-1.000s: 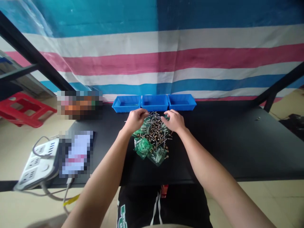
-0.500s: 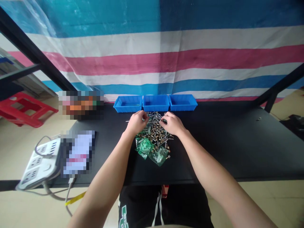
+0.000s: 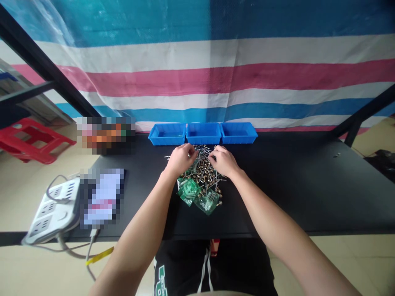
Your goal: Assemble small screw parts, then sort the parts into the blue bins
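A loose pile of thin metal pins with brass-coloured ends (image 3: 207, 172) lies on the black table in front of me. My left hand (image 3: 182, 158) rests at the pile's left edge, its thumb and fingers curled into a pinch. At the right edge, my right hand (image 3: 224, 159) is also curled, fingertips down among the pins. What either hand holds is too small and hidden to make out. Nearer to me sit a bright green plastic bag (image 3: 189, 191) and a clear greenish bag of small pieces (image 3: 208, 202). More greenish plastic lies partly beneath my left hand.
Behind the pile stand three blue bins in a row: left (image 3: 167, 140), middle (image 3: 203, 140) and right (image 3: 240, 139). A power strip (image 3: 51, 213) and a blurred phone-like object (image 3: 105, 197) lie left. A striped tarp (image 3: 173, 82) hangs behind; small bits (image 3: 337, 155) lie far right.
My left hand has shifted slightly right, its fingertips closer to the right hand over the pile. The right hand has hardly moved. The bins and bags stay in place.
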A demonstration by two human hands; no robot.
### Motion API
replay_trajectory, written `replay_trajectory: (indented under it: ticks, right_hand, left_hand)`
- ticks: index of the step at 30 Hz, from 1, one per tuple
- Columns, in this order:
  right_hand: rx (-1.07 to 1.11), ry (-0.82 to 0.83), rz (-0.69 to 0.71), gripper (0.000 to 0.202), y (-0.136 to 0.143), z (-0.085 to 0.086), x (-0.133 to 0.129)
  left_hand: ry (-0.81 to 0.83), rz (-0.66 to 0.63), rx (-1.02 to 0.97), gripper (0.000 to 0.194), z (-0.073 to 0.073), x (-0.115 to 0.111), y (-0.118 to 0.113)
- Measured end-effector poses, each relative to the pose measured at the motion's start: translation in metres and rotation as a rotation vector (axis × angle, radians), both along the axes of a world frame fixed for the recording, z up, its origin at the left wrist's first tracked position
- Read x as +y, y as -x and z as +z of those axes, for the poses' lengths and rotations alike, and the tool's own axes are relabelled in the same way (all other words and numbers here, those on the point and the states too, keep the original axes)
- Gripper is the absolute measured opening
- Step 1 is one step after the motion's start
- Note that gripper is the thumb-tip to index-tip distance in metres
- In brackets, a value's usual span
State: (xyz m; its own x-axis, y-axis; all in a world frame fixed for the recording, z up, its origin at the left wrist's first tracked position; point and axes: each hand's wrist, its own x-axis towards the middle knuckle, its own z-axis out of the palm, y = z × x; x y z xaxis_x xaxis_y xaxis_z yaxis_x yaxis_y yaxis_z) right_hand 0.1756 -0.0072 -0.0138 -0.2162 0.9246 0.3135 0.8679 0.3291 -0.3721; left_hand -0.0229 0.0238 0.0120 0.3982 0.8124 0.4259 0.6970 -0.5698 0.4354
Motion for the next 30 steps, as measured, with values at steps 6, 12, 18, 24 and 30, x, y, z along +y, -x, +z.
replay_trajectory:
  ticks: [6, 12, 18, 24, 30]
  right_hand:
    - [0.016, -0.036, 0.106, 0.033, -0.002, 0.011, -0.005]
    - [-0.005, 0.012, 0.258, 0.024, 0.002, 0.013, -0.008]
    - [0.015, 0.011, 0.244, 0.023, 0.006, 0.008, -0.008]
    - [0.023, -0.107, 0.021, 0.031, 0.001, 0.012, -0.006]
    - [-0.055, -0.007, -0.237, 0.04, -0.007, 0.006, -0.001]
  left_hand:
    - [-0.011, 0.003, -0.013, 0.008, -0.002, 0.002, 0.001]
    - [-0.023, -0.006, 0.003, 0.006, -0.002, 0.002, 0.001]
    - [-0.014, -0.021, 0.007, 0.015, -0.003, 0.0, 0.001]
    - [0.028, -0.089, 0.054, 0.018, -0.001, -0.003, -0.001]
    - [0.022, -0.102, 0.104, 0.021, 0.0, -0.003, -0.001]
